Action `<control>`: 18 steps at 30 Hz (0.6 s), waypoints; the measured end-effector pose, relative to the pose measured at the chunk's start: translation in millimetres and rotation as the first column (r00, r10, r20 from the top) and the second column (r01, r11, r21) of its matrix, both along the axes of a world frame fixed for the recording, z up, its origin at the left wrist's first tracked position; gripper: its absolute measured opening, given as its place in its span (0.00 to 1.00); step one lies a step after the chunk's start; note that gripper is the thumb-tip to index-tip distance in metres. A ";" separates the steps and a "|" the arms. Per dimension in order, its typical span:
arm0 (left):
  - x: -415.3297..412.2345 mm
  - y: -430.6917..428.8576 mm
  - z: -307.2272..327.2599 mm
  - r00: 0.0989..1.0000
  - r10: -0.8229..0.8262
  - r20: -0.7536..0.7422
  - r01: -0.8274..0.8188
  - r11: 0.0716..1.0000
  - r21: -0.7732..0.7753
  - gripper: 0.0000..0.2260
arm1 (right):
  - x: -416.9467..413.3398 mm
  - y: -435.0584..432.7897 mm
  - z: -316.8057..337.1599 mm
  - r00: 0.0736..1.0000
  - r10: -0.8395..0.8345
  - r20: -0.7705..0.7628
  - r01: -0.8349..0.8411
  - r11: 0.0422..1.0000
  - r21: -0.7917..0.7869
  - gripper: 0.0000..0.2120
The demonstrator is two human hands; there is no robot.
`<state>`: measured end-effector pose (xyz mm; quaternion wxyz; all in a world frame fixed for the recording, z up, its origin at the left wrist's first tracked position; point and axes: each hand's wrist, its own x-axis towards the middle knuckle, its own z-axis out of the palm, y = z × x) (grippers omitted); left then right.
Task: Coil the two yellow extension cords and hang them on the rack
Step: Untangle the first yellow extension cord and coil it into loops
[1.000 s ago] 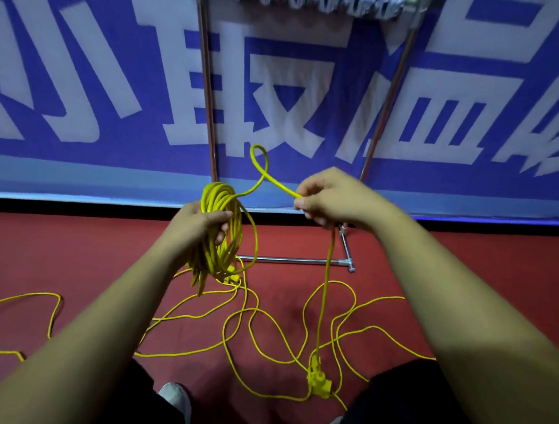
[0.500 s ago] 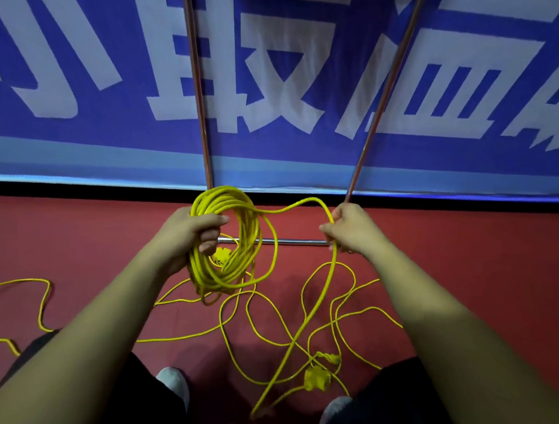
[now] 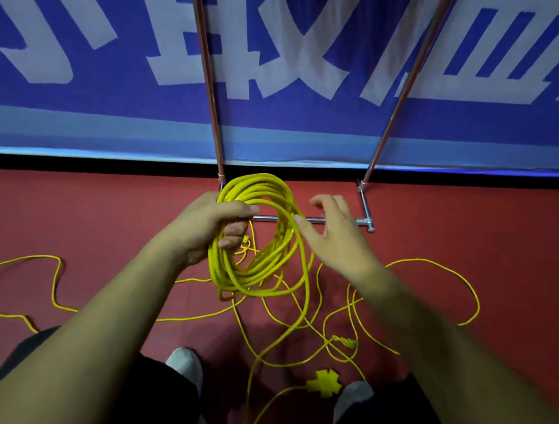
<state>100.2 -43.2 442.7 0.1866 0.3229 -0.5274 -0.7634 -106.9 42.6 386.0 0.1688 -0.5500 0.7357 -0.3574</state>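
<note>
- Right hand (image 3: 336,241), fingers now spread and empty, has just released a fresh loop onto the coil (image 3: 247,286).
- Left hand (image 3: 208,228) clamps the coil; more cord (image 3: 434,262) awaits on the floor.

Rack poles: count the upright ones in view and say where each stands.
2. One pole rises just behind the coil in the left hand; the other pole slants up beyond the right hand. Both tops are out of frame.
</note>
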 end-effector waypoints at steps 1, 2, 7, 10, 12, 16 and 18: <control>-0.4 -0.1 -0.3 1.000 0.000 0.002 0.000 1.000 -0.011 0.15 | 5.0 -0.1 -0.3 0.996 -0.013 -0.088 0.005 0.996 -0.086 0.19; -0.7 -0.2 -0.6 1.000 0.001 0.004 -0.001 1.000 -0.022 0.15 | 10.3 -1.2 -0.4 0.996 -0.014 -0.086 0.001 0.990 -0.139 0.19; 0.5 -1.6 -0.9 0.998 0.060 0.020 -0.059 0.998 -0.033 0.10 | 18.3 -2.6 9.6 0.968 0.137 0.212 -0.109 0.984 -0.138 0.08; 2.6 -1.7 -2.7 0.997 0.070 0.028 -0.069 0.997 -0.038 0.12 | 15.5 0.2 5.7 0.954 0.228 0.192 -0.233 0.972 0.005 0.08; 2.5 0.3 -3.7 0.997 0.061 0.036 -0.059 0.996 -0.064 0.17 | 14.4 -0.4 4.7 0.945 0.259 0.198 -0.272 0.961 0.043 0.10; 4.3 -0.2 -3.5 0.997 0.001 0.077 0.002 0.999 -0.046 0.12 | 1.0 -7.3 13.1 0.949 0.199 0.245 -0.182 0.979 -0.090 0.12; 8.8 -2.3 -3.9 0.990 -0.075 0.118 0.077 0.997 -0.012 0.12 | -10.4 -11.0 15.7 0.942 0.188 0.279 -0.160 0.980 -0.118 0.09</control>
